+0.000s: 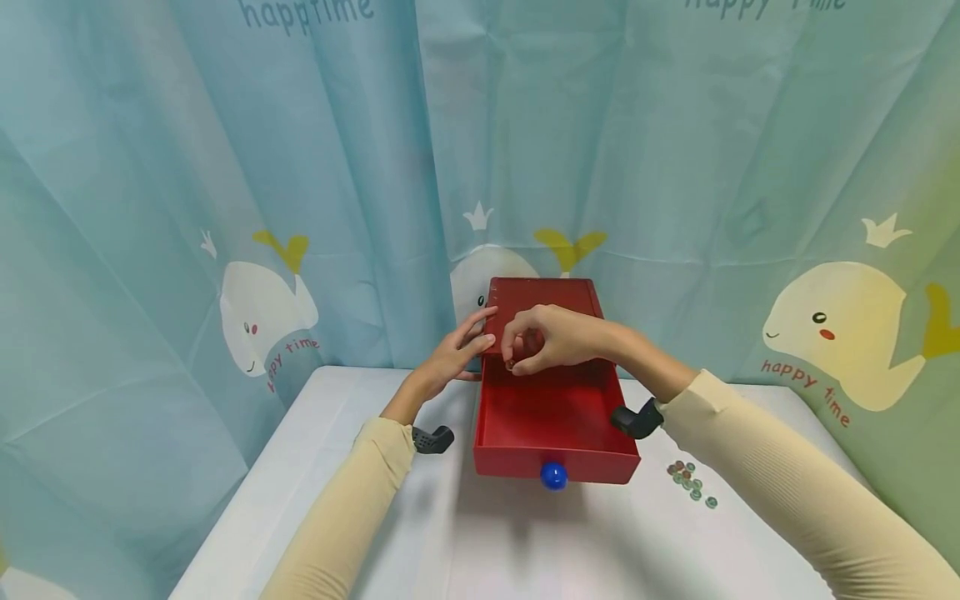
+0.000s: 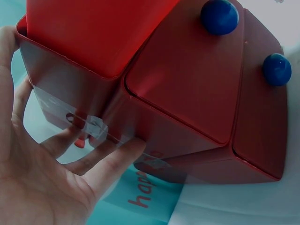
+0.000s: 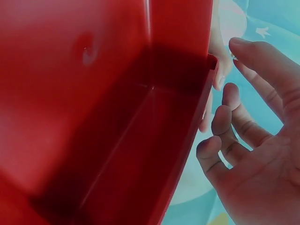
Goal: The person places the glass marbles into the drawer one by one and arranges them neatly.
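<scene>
Cream sleeves (image 1: pixel 787 483) reach in from the near edge, a black wrist device (image 1: pixel 636 419) at the right cuff and another at the left. The right hand (image 1: pixel 551 337) pinches a small round piece (image 1: pixel 510 364) between thumb and forefinger, its other fingers loosely bent. That piece is near the front edge of a red cabinet's (image 1: pixel 540 292) top, over the back part of the pulled-out top drawer (image 1: pixel 517 463); I cannot tell whether the hand touches the cabinet. Fingers spread, the left hand (image 1: pixel 453 354) rests against the cabinet's left side, gripping nothing. Two lower drawers (image 2: pixel 187 70) are closed, each with a blue knob (image 2: pixel 219 17). Right of the cabinet, green and brownish small discs (image 1: pixel 686 475) lie clustered on the white surface (image 1: pixel 292 475), before a blue-green whale curtain (image 1: pixel 360 167).
</scene>
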`<state>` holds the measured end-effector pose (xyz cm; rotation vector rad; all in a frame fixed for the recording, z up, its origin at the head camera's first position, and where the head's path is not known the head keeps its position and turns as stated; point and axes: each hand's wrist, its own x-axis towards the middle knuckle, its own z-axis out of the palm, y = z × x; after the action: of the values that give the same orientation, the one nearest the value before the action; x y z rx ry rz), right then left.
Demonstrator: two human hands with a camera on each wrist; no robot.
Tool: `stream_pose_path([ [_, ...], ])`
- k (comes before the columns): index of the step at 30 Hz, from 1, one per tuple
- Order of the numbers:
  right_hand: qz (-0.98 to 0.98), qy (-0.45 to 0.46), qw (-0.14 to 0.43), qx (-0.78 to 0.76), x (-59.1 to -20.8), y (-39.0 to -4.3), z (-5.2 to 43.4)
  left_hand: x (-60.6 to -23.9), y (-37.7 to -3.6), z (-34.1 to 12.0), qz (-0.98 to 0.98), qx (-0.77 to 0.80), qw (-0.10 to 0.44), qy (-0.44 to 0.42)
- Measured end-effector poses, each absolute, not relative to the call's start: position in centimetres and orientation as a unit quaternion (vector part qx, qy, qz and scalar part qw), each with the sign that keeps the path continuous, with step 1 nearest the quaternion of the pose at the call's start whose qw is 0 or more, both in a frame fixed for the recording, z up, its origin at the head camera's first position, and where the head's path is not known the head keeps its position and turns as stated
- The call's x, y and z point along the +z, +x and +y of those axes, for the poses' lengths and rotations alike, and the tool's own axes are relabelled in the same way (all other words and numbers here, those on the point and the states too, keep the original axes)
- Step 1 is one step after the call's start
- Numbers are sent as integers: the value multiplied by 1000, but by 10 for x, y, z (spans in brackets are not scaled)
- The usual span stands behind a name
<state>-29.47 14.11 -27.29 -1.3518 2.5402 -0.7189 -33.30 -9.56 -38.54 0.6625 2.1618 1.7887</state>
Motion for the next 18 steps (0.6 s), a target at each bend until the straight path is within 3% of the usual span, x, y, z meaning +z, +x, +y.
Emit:
stream_pose_path([
  [18, 859, -442, 89, -241, -276, -295, 143, -386, -333, -96, 743, 617, 128, 228],
])
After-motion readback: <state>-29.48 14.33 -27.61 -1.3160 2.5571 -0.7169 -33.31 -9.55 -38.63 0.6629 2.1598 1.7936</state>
